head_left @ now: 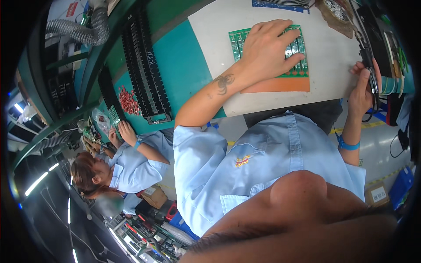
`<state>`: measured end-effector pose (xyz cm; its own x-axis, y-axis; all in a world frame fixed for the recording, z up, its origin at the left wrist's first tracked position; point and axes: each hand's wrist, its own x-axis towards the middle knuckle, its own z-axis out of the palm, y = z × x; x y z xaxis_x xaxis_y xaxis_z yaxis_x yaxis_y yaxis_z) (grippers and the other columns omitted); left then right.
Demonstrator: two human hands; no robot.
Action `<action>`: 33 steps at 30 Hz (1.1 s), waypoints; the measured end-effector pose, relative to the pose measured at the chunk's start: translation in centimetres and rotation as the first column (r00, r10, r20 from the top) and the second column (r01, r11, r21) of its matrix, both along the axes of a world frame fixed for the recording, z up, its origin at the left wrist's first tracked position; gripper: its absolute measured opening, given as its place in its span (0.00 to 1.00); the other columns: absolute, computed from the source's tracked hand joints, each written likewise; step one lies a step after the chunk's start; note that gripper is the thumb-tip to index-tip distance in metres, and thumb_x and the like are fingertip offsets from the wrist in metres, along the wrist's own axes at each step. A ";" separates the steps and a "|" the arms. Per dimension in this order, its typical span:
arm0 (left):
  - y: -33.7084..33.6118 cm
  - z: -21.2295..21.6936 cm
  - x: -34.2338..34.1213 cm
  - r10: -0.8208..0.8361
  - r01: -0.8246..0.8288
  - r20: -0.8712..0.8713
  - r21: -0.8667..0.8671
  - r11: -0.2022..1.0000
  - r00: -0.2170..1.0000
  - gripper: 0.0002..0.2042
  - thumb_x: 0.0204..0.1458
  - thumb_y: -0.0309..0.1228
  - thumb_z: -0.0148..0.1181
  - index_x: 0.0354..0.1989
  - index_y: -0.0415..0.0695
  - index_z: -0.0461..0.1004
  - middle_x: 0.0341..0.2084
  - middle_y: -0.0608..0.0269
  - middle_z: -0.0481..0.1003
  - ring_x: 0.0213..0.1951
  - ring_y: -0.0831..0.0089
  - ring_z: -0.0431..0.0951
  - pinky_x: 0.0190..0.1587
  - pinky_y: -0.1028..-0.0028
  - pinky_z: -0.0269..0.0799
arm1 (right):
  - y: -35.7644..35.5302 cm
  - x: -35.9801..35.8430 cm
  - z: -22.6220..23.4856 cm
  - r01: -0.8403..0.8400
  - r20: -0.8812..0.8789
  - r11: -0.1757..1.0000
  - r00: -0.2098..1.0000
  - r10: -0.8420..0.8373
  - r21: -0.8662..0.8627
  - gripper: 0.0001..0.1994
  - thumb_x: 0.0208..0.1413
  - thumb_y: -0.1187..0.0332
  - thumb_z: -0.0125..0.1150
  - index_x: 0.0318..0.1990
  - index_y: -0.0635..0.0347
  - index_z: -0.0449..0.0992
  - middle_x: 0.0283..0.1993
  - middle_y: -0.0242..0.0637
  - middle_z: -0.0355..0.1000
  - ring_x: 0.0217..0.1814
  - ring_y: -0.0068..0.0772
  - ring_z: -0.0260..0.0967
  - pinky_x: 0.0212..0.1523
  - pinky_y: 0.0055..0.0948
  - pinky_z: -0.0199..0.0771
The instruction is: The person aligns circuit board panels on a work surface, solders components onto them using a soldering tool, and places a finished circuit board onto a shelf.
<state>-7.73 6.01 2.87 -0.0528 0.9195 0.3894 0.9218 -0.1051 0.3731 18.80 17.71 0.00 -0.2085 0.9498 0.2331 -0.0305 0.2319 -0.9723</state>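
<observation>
My left hand [268, 50] lies over a panel of green circuit boards [301, 47], fingers spread and stretched out, covering its middle. Beneath the panel, an orange-brown sheet [280, 85] sticks out along the near edge. Both rest on a whitish mat [212, 46]. At the right edge of the bench, my right hand [361, 92] is closed around a black corded tool [366, 57], which looks like a soldering iron. Its cable loops below the hand. The tool's tip is hard to make out.
Silvery scraps fill a brownish holder [334, 15] at the far right. A blue board [280, 4] lies at the far edge. Left are a black slotted rack [147, 65] and red small parts [128, 101]. A co-worker [140, 164] handles a board there.
</observation>
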 end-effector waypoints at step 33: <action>1.0 -2.0 0.3 0.038 -0.024 -0.112 0.126 0.992 0.993 0.20 0.51 0.40 0.70 0.49 0.41 0.81 0.57 0.54 0.77 0.62 0.55 0.74 0.68 0.56 0.61 | 0.1 1.6 -0.8 0.101 0.152 0.980 0.980 -0.128 0.172 0.23 0.67 0.69 0.64 0.65 0.68 0.68 0.41 0.46 0.81 0.40 0.32 0.80 0.49 0.28 0.81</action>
<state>-7.45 7.04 0.85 -0.0292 0.8624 0.5054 0.9612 -0.1145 0.2509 20.36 17.78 -0.83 -0.1484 0.9216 0.3587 0.1601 0.3803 -0.9109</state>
